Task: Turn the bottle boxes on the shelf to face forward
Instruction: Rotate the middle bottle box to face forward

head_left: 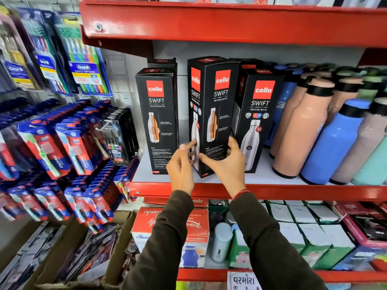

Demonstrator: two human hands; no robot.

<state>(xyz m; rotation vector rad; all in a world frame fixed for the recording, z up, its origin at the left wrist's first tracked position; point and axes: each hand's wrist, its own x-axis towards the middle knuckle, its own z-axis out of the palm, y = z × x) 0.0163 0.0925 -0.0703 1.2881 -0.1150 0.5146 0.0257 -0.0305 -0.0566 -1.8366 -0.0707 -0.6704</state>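
Note:
Three tall black bottle boxes stand on the white shelf board (261, 176) with a red front lip. The left box (157, 120) shows one flat face towards me. The middle box (211, 114) stands corner-on, two faces showing, near the shelf's front edge. The right box (255, 122) is behind and to its right, also slightly angled. My left hand (182, 166) touches the middle box's left face low down with its fingertips. My right hand (226, 162) wraps the box's lower part, thumb on the front, fingers around the right side.
Loose peach, blue and pale bottles (326, 135) crowd the shelf to the right of the boxes. A red shelf (209, 24) hangs close above. Toothbrush packs (62, 139) hang at the left. Small boxes and a red carton (173, 225) fill the shelf below.

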